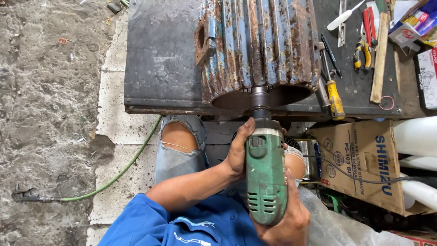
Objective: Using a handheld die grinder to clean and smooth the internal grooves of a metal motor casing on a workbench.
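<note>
Left hand (237,152) wrapped tight around front of green power tool (266,175), thumb along its top. Right hand (287,217) clamped on rear grip. Tool's spindle enters open end of rusty blue finned motor housing (257,45) on dark metal bench (159,59).

My fingers (240,136) wrap the green drill (265,177), its nose entering the rusty motor housing (257,45) just beyond them.

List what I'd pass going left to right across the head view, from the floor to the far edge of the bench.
Green hose → left hand → green power drill → yellow-handled screwdriver → yellow-handled pliers → wooden stick.
</note>
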